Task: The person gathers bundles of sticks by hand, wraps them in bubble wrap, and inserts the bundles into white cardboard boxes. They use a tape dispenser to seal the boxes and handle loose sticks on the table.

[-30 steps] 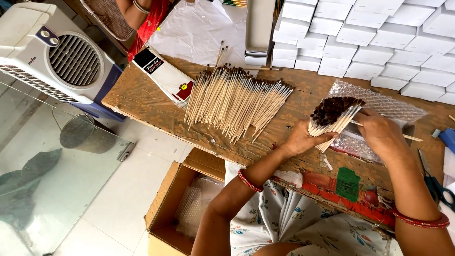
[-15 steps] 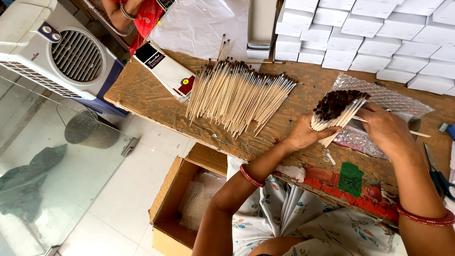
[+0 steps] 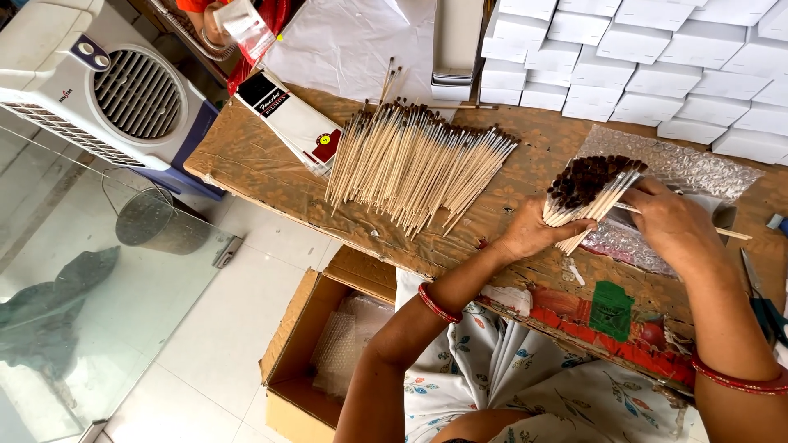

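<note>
Both hands grip one bundle of brushes [image 3: 587, 193] above the bubble wrap [image 3: 681, 168], left hand [image 3: 529, 234] cupping the handle ends, right hand [image 3: 669, 221] closed round the side to keep them aligned, while loose brushes [image 3: 410, 160] fan across the surface [image 3: 246, 164].

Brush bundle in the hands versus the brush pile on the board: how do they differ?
The brush bundle is small, tightly gathered and lifted in both hands' grip; the brush pile is far larger, fanned loosely and lying flat. The bundle's dark tips point up-right, the pile's mostly away. Both have pale wooden handles.
</note>
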